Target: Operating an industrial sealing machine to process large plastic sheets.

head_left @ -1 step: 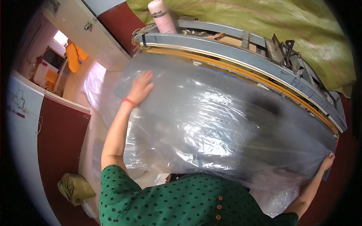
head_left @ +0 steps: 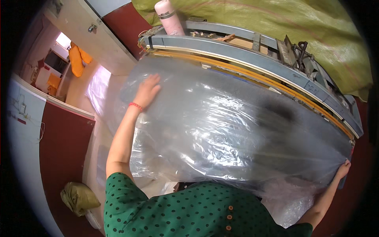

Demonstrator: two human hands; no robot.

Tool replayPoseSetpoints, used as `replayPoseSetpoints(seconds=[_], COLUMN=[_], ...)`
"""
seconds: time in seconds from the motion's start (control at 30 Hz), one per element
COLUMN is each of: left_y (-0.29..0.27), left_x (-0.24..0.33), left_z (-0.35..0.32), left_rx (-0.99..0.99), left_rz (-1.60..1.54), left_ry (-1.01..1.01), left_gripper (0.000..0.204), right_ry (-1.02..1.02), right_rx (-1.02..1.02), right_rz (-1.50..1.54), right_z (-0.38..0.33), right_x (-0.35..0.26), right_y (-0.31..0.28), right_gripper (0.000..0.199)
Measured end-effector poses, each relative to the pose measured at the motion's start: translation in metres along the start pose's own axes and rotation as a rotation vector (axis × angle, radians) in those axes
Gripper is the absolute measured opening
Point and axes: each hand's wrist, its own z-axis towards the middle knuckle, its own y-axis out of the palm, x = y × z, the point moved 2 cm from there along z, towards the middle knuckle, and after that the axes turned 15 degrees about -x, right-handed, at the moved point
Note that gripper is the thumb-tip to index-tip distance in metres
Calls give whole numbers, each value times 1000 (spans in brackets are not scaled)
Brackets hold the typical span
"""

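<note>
A large clear plastic sheet (head_left: 221, 130) lies spread over the work surface in front of me, crinkled and shiny. My left hand (head_left: 148, 90), with a red band at the wrist, rests flat on the sheet's far left part, fingers spread. My right hand (head_left: 342, 170) pinches the sheet's right edge near the end of the machine. A long grey metal sealing machine (head_left: 252, 49) with a yellow-orange bar (head_left: 276, 85) runs along the sheet's far edge. The sheet's near edge is hidden behind my green dotted top.
A pink cylinder (head_left: 169, 17) stands on the machine's left end. Green woven cloth (head_left: 284, 23) covers the area behind it. More clear plastic (head_left: 96, 89) lies on the floor to the left, a stuffed green sack (head_left: 79, 197) sits lower left, and orange cloth (head_left: 77, 59) hangs far left.
</note>
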Motion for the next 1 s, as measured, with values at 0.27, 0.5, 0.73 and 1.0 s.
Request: replayPoseSetpoints(seconds=[0.27, 0.5, 0.73, 1.0], left_y=[-7, 1, -18, 48], left_x=[10, 33, 41, -60], left_z=[33, 40, 79, 114], left_rx=[194, 241, 410, 673], left_rz=[-14, -216, 305, -978], left_ry=[-300, -129, -104, -337], left_gripper=[20, 13, 17, 11], right_ry=[91, 43, -171, 14], right_rx=[69, 103, 183, 175], right_rz=[851, 793, -206, 683], right_z=[-48, -64, 8, 19], right_x=[-20, 66, 89, -128], right_y=[-89, -105, -94, -1], right_gripper=[39, 34, 26, 17])
